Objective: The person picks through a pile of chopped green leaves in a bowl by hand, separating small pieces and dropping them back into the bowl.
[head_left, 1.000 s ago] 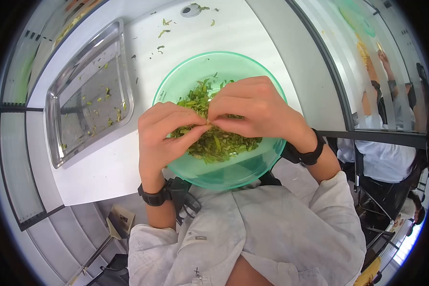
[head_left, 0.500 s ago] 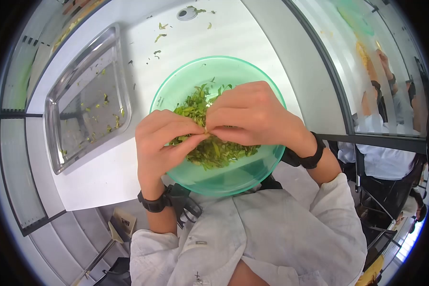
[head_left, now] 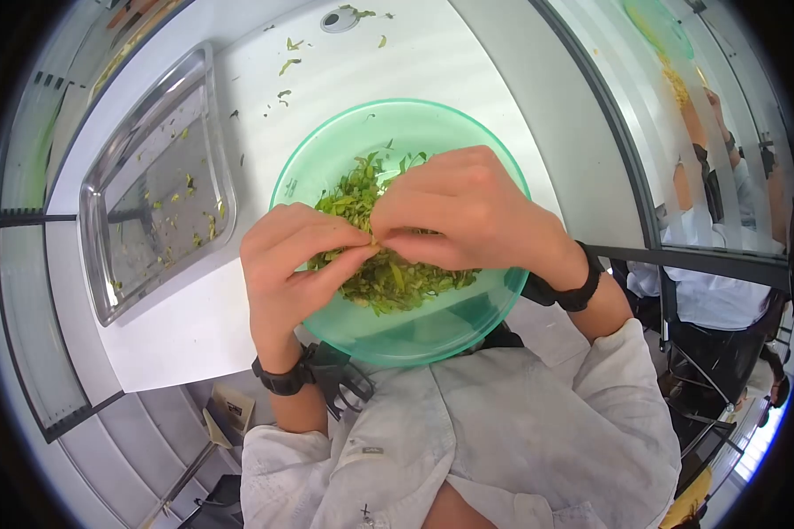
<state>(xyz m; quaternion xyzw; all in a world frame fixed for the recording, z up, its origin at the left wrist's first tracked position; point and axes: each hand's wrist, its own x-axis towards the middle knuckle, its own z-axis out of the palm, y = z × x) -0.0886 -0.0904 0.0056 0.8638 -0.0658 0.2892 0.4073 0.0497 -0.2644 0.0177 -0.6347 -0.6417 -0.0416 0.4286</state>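
Observation:
A green translucent bowl (head_left: 406,348) stands at the table's near edge, against my shirt. Chopped green leaves and stem bits (head_left: 397,286) lie heaped in it. Over the heap, my left hand (head_left: 287,256) and my right hand (head_left: 468,212) meet with their fingertips pinched together. A small pale-green plant piece (head_left: 375,244) shows between the tips, held from both sides. Its exact shape is mostly hidden by the fingers. Both wrists carry black bands.
To the left, a rectangular metal tray (head_left: 225,176) holds scattered leaf scraps. More scraps (head_left: 289,65) lie on the white table (head_left: 185,348) beyond the bowl, near a round cable grommet (head_left: 339,20). A partition (head_left: 582,141) edges the right side, with another person's hand (head_left: 713,106) behind it.
The view has shifted slightly. Both hands stay pinched together over the bowl, with the left hand a little further left. The heap looks much the same.

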